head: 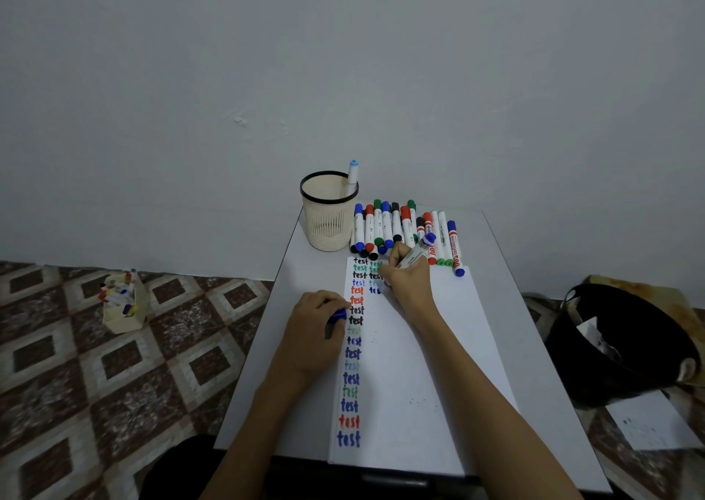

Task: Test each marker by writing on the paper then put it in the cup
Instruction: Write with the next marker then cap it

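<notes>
My right hand [406, 276] grips a white marker with a blue end [417, 251], its tip down on the white paper [427, 366] near the top of a second column of "test" words. My left hand [314, 331] rests on the paper's left edge and holds a blue cap [337, 315]. A cream mesh cup [329, 213] stands at the table's far left with one light-blue-capped marker [352, 175] in it. Several capped markers [385, 227] lie in a row behind the paper, to the right of the cup.
The small grey table [267, 366] stands against a pale wall. On the patterned floor to the left sits a paper box of markers [122, 303]. To the right are a black bin [618, 347] and a loose sheet [648, 423].
</notes>
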`<state>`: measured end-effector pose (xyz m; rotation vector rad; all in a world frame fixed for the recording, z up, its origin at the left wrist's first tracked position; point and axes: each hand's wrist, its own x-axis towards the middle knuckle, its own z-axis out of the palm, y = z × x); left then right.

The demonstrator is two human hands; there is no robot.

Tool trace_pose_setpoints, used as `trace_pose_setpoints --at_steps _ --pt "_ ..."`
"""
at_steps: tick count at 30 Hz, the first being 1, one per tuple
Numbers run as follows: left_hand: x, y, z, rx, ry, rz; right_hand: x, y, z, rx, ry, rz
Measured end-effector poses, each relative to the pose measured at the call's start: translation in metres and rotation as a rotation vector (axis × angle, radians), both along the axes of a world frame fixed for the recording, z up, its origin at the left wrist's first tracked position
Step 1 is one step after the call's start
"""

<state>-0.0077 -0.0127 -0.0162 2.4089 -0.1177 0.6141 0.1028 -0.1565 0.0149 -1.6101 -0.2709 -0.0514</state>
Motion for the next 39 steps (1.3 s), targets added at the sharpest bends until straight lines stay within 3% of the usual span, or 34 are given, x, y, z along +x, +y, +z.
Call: trace_pose_setpoints --at_steps 12,24,29,33,39 --pt "-0.001 0.000 0.000 0.003 -0.014 -0.003 -0.002 -0.001 0.001 0.089 0.017 -0.069" --pt "0.001 0.000 -0.001 0.002 -0.029 -0.006 -0.002 0.000 0.002 0.029 0.070 -0.008" --pt "0.000 0.000 0.000 -0.013 -0.025 -0.010 0.002 -0.006 0.003 0.269 0.082 -0.089" --pt "-0.003 0.001 0.005 -0.134 -0.032 -0.020 -0.003 -0.008 0.010 0.359 0.107 -0.061" --pt "-0.009 0.005 0.015 -0.424 -0.022 0.031 -0.027 -0.021 0.022 0.520 0.222 0.187"
